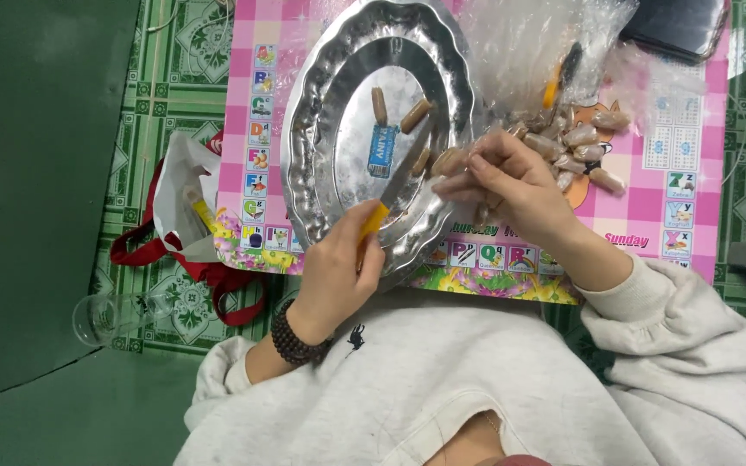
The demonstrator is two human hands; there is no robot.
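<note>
A: Head view, entry one; left hand (336,274) clamped round the yellow handle of a small knife (390,197), blade running up toward 1 o'clock over the metal tray (304,121); the grip is low on the handle, which I judge keeps the tip free to work.

B: Right hand (511,185)?

A: Fingers pinched together on one small brown sausage (449,160), held at the tray's 3 o'clock rim, just beside the blade tip; held over the tray, probably so that cut pieces or wrappers drop into it.

B: What is already in the tray?

A: Three or so brown pieces (399,116) near centre, toward 12 o'clock, plus a blue-and-white label; apart from each other.

B: Supply?

A: A heap of wrapped sausages (576,147) at 3 o'clock of the tray, spilling from a clear plastic bag (537,43), near the right hand; short reach.

B: Support?

A: All rests on a pink checked alphabet board (243,52) serving as desk, laid on a green patterned floor (179,52); white bag with red handles (179,207) at 9 o'clock; an empty glass (101,318) at 8 o'clock.
</note>
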